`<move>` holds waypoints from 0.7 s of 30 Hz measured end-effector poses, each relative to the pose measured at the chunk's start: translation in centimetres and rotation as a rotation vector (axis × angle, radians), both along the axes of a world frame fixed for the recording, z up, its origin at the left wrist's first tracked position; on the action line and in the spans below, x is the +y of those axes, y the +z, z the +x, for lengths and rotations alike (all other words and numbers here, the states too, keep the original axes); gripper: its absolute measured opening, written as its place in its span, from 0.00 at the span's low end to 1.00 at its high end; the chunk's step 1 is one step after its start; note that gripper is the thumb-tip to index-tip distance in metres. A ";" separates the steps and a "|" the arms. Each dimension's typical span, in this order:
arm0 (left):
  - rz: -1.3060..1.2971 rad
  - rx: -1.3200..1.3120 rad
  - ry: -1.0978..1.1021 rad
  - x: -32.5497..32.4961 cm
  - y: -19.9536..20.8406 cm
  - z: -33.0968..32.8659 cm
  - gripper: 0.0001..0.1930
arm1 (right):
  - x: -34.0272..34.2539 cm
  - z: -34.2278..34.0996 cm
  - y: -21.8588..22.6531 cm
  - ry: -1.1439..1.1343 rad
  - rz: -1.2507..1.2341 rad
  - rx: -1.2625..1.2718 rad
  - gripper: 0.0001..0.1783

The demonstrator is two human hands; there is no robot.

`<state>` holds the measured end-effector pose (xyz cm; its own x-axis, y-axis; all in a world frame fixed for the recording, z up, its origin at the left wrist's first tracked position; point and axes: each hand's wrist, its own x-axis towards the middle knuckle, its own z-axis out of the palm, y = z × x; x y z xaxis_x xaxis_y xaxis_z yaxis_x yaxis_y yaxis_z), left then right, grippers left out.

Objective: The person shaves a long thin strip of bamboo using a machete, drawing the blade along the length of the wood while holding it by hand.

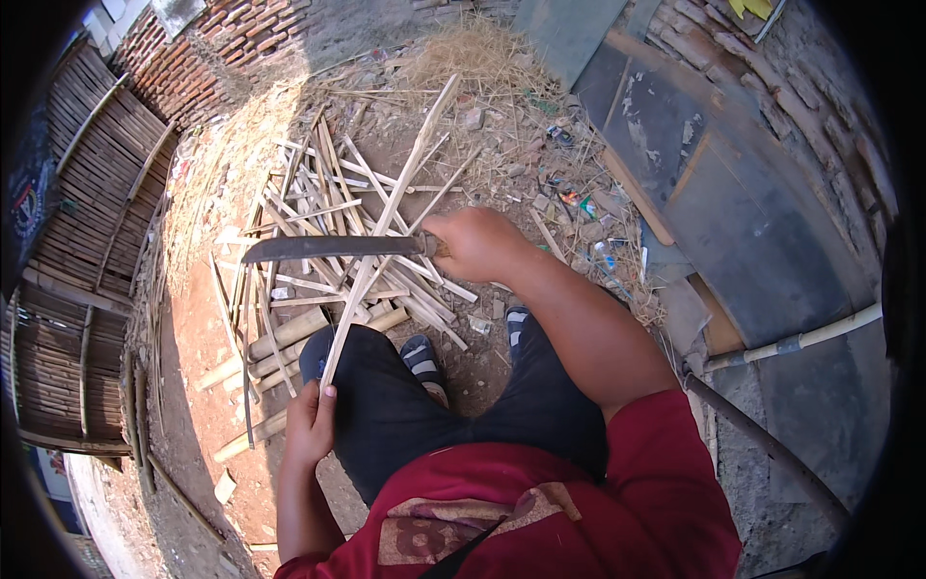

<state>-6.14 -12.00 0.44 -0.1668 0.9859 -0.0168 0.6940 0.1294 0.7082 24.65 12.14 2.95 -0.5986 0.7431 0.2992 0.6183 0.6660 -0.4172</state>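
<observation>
My right hand (479, 243) grips the handle of a long dark blade (328, 248) that points left, level across the middle of the view. My left hand (311, 422) holds the near end of a long pale bamboo strip (386, 227), which slants up and away to the right. The blade lies across the strip about midway along it. Below them are my dark trousers and sandalled feet (422, 359).
A heap of split bamboo strips (318, 207) and a few round bamboo pieces (280, 338) litter the dirt ground ahead. Woven bamboo panels (82, 251) stand at left, a brick wall (207, 53) behind, dark boards (714, 183) and a pipe (801, 338) at right.
</observation>
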 end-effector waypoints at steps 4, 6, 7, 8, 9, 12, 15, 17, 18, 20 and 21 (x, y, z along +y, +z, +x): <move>-0.041 0.007 -0.042 -0.2 0.6 -1.2 0.20 | -0.1 1.0 1.2 0.044 0.046 -0.048 0.20; -0.008 -0.003 -0.028 -0.3 0.9 -1.1 0.21 | 3.6 4.8 0.8 -0.222 -0.064 0.154 0.19; 0.007 -0.014 -0.022 -0.4 1.0 -0.8 0.21 | 4.6 6.1 0.8 -0.389 -0.091 0.239 0.19; 0.009 -0.012 -0.033 -0.2 0.8 -0.6 0.21 | 4.5 5.7 0.9 -0.360 -0.098 0.259 0.20; 0.012 -0.011 -0.047 0.2 0.4 -0.3 0.21 | 3.9 5.4 0.8 -0.333 -0.106 0.277 0.21; 0.029 -0.045 -0.026 1.2 0.2 0.8 0.21 | 0.2 2.2 2.1 -0.091 -0.065 0.061 0.22; 0.069 0.030 -0.007 1.5 0.3 0.8 0.21 | -1.7 0.6 2.5 0.097 0.053 -0.172 0.21; 0.114 0.129 -0.006 1.0 0.6 0.4 0.21 | -0.3 1.9 2.2 0.081 0.044 -0.067 0.19; 0.137 0.119 -0.010 0.8 0.8 0.3 0.21 | 1.2 3.2 1.6 -0.052 0.004 0.073 0.18; 0.201 0.089 -0.012 0.7 1.0 0.5 0.21 | 4.1 5.6 1.3 -0.311 -0.059 0.342 0.15; 0.182 0.094 -0.016 0.5 0.7 0.5 0.21 | 4.1 5.6 1.1 -0.290 -0.070 0.351 0.15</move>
<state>-5.66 -11.52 1.12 -0.1432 0.9738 0.1766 0.7594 -0.0064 0.6506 30.21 16.22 4.03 -0.2342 0.8906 0.3899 0.5879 0.4492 -0.6728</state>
